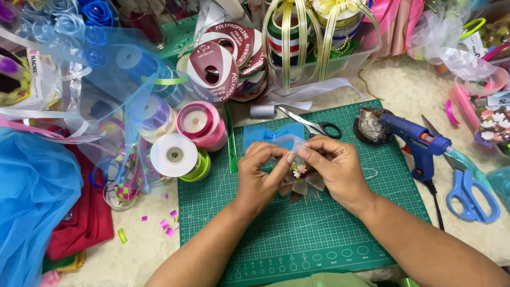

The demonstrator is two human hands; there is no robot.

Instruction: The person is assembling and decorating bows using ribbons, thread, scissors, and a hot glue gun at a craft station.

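Over the green cutting mat [297, 234], in the head view, both of the person's hands meet near its upper middle. The left hand [258, 172] and the right hand [333, 169] each pinch, with a closed grip, a small clear ribbon piece [295, 144] held between the fingertips. Just beneath the hands hangs a small bow decoration [301, 178] with tiny flowers and sheer loops, partly hidden by the fingers. Behind the hands a blue ribbon bow [265, 133] lies on the mat, and black-handled scissors [313, 125] rest just beyond it. To the right a blue glue gun [417, 139] stands at the mat's edge, with blue-handled scissors [467, 194] lying farther right on the tabletop [143, 255]. To the left sit a white ribbon spool [173, 154] and a pink ribbon spool [199, 123], near a heap of blue tulle [32, 202].
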